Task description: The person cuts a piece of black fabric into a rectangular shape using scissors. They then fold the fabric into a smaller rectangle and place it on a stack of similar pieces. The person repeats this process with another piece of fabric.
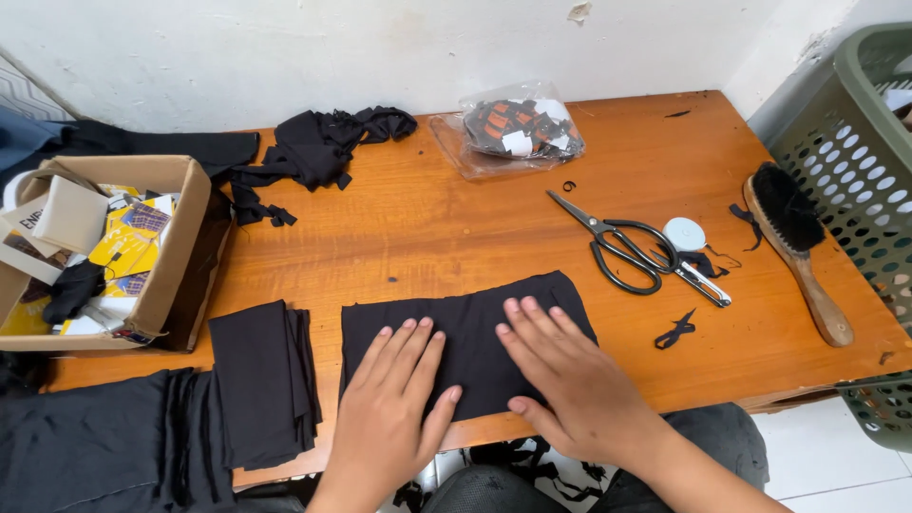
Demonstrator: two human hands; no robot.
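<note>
A flat black fabric piece [465, 318] lies at the near edge of the wooden table [427, 228]. My left hand [394, 404] rests palm down on its lower left part, fingers spread. Beside it, my right hand [560, 375] presses flat on the lower right part. Neither hand grips anything. Left of the piece sits a stack of folded black fabric [264, 380].
Black scissors [617, 242], a small snipper [703, 282], a round white tape measure [684, 234] and a wooden brush [798, 247] lie at the right. A cardboard box [171, 256] stands left, a plastic bag [513, 128] and black scraps [318, 147] at the back, a green basket [855, 161] far right.
</note>
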